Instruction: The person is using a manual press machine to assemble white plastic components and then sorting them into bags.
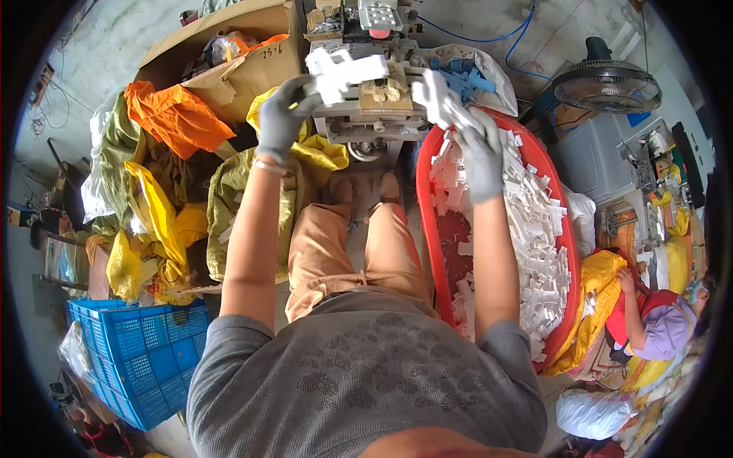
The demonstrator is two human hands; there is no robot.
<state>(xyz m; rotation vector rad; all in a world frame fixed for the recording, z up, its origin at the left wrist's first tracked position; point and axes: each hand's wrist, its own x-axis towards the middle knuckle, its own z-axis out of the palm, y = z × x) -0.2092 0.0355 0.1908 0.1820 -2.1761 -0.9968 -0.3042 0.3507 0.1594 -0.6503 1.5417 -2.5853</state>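
My left hand, in a grey glove, has its fingers closed at the left end of a white plastic part. That part is smeared by motion and is in front of the machine. On the right, my gloved right hand grips another white plastic part, held slantwise above the far end of a red tub. Many similar white parts fill the tub. Between the two held parts, a small tan fixture shows on the machine.
A cardboard box is at the far left, with an orange cloth and yellow sacks nearer. A blue crate stands near left. A fan is far right; another person sits beyond the tub.
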